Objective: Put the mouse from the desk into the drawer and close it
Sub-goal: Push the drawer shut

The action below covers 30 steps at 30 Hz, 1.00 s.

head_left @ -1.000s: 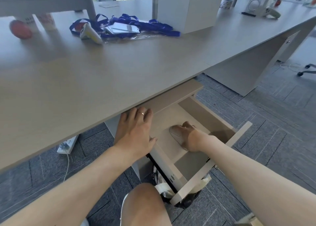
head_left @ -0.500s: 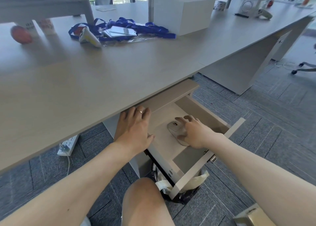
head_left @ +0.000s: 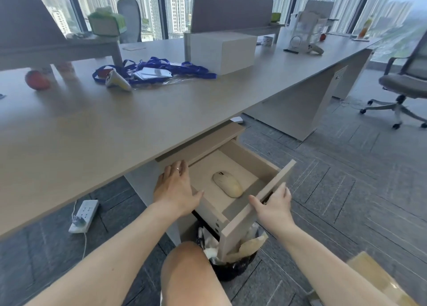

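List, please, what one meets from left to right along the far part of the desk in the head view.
Red ball → white controller → blue lanyards → white box → mug → second controller.

No readable text, labels, brands or numbers anywhere. Badge cards on the desk, far beyond the left hand, look blank or too small to read. The mouse between both hands shows no legible marking.
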Available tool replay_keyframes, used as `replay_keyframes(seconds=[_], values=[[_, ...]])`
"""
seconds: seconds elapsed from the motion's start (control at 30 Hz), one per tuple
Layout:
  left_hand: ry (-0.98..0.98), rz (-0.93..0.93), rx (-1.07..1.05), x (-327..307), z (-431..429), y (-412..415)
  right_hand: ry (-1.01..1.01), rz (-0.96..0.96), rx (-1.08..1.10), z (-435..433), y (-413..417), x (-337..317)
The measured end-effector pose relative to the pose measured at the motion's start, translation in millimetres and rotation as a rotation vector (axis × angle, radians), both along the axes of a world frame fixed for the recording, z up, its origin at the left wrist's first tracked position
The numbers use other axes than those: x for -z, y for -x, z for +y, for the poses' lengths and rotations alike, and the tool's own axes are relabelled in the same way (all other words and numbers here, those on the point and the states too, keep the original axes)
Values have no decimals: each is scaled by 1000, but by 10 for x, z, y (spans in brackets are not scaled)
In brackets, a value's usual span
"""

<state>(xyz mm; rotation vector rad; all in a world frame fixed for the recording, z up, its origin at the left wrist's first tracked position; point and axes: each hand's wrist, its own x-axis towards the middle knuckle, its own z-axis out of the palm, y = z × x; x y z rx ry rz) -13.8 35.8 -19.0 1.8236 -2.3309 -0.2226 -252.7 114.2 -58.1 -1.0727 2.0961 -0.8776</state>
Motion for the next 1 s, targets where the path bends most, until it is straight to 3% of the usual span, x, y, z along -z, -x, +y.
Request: replay_keyframes(seconds=[0.1,0.2,0.57,0.8,1.0], values=[[-4,-4,-3,-21,13,3,-1,-285,43,-54,-18,151],[-4,1,-9,-39,-18,-1,50,-444,74,-125,-80,192],[76,65,24,-51,-88,-111,68,-501,71,-777,-579,167],[195,1,137,52,-237,-268,56,-679,110,-1187,-901,95],[226,104,155,126,-337,-330,79,-835,135,-1354,-1056,-42]])
